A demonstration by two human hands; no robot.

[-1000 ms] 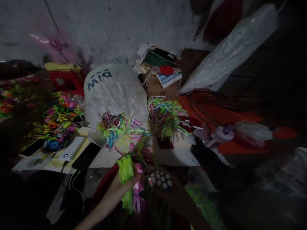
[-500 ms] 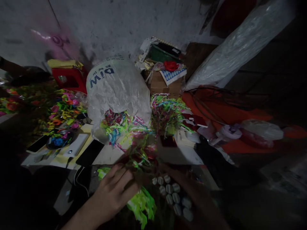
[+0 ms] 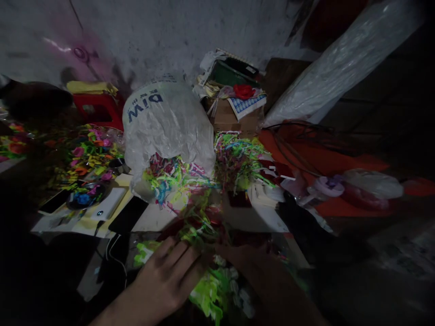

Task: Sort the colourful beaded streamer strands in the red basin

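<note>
In dim light, a person's left hand [image 3: 166, 278] lies fingers outstretched on a bunch of neon green strips [image 3: 209, 296]. The fingers rest flat on top and are not curled round it. The right hand [image 3: 261, 276] meets the bunch from the other side, too deep in shadow to tell whether it grips. The bunch sits between the two hands, close to the person and below the edge of the white tabletop [image 3: 258, 221]. It looks feather-light, soft and easily crumpled, so it is probably best held gently where the strips gather, not by the loose ends. Behind it stand a white bag [image 3: 166, 127], a heap of coloured strips [image 3: 238, 158] and a phone [image 3: 128, 215].
</note>
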